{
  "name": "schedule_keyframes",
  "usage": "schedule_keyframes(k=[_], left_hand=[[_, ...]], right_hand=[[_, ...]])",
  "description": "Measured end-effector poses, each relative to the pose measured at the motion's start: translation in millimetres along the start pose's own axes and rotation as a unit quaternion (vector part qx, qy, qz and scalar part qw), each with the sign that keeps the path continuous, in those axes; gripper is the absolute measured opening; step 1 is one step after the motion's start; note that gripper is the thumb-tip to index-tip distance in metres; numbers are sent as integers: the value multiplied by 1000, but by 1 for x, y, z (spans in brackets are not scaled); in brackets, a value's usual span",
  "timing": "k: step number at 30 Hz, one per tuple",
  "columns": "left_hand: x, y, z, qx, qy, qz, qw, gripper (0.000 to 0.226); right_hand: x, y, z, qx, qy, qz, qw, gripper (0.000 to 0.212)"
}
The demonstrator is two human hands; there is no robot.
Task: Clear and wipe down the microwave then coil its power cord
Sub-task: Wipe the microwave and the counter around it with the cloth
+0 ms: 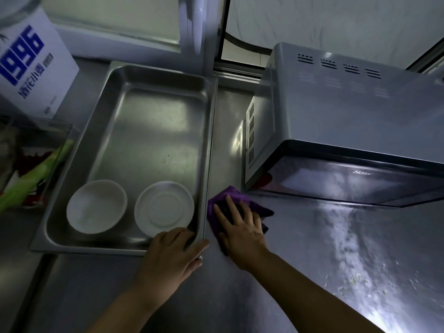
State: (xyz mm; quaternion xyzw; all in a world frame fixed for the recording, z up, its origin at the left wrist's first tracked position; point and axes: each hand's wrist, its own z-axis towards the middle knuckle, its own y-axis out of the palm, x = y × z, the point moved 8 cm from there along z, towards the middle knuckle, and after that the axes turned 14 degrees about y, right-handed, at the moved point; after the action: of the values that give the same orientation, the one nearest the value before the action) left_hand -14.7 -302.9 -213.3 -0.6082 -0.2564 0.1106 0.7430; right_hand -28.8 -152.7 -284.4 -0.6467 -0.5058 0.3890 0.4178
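Note:
A silver microwave [336,111] with a dark glass door stands at the right on the steel counter, door closed. My right hand [240,224] lies flat, fingers spread, on a purple cloth [231,195] on the counter just left of the microwave's front corner. My left hand [173,251] grips the near right corner of a steel tray [153,116]. In the tray sit a white bowl [96,206] and a white plate [164,209]. No power cord is visible.
A white box with blue print [31,68] stands at the back left. Green leafy vegetables [28,174] lie in a clear container left of the tray. Wet streaks and small green scraps [355,280] cover the counter at the right. A window frame runs behind.

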Motion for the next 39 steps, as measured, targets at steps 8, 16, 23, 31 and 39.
schedule_keyframes(k=[8,16,23,31,39], left_hand=[[2,-2,-1,-7,-11,25,1000,51],[9,-11,-4,-13,-24,-14,1000,47],[22,-28,-23,94,-117,-11,989,46],[51,-24,-49,120,-123,16,985,42],[73,0,-72,76,-187,11,979,41]], right_hand=[[-2,-11,36,-2,2,2,1000,63],[7,10,-43,-5,-48,-11,999,64],[12,36,-149,9,-170,-63,983,59],[12,27,-99,-6,-136,-54,989,66],[40,-14,-4,47,-90,-49,994,70]])
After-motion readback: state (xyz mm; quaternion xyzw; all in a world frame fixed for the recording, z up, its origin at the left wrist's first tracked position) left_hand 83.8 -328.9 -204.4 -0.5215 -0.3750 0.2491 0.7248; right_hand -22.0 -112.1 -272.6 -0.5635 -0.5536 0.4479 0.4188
